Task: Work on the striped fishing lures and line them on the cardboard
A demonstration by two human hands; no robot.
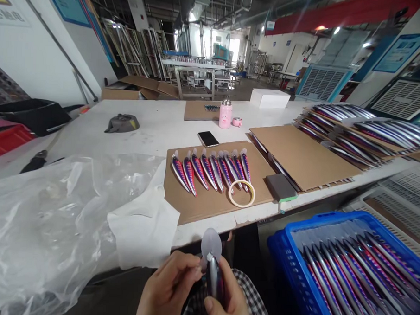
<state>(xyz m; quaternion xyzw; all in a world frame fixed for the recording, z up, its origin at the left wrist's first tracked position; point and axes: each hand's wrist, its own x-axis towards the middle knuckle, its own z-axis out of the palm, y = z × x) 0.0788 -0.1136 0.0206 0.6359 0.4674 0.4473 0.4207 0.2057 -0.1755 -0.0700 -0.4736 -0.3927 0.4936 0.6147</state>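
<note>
In my right hand (232, 293) is a fishing lure (213, 279), dark and shiny, held upright above my lap with its clear rounded lip (211, 243) at the top. My left hand (171, 286) is closed in a pinch beside the base of that lip; what lies between its fingertips is too small to make out. Just beyond, a row of several purple, red and silver lures (205, 170) lies on a cardboard sheet (190, 210). A roll of cream tape (231, 201) rests over the tail ends of the row's right side.
Clear plastic sheeting (54, 220) and white paper (140, 233) cover the table's left front. A dark block (280, 187) sits at the right edge. A blue crate (282, 246) of lures stands lower right, stacked lures (357, 131) behind. Further back are a phone (208, 139) and pink bottle (225, 116).
</note>
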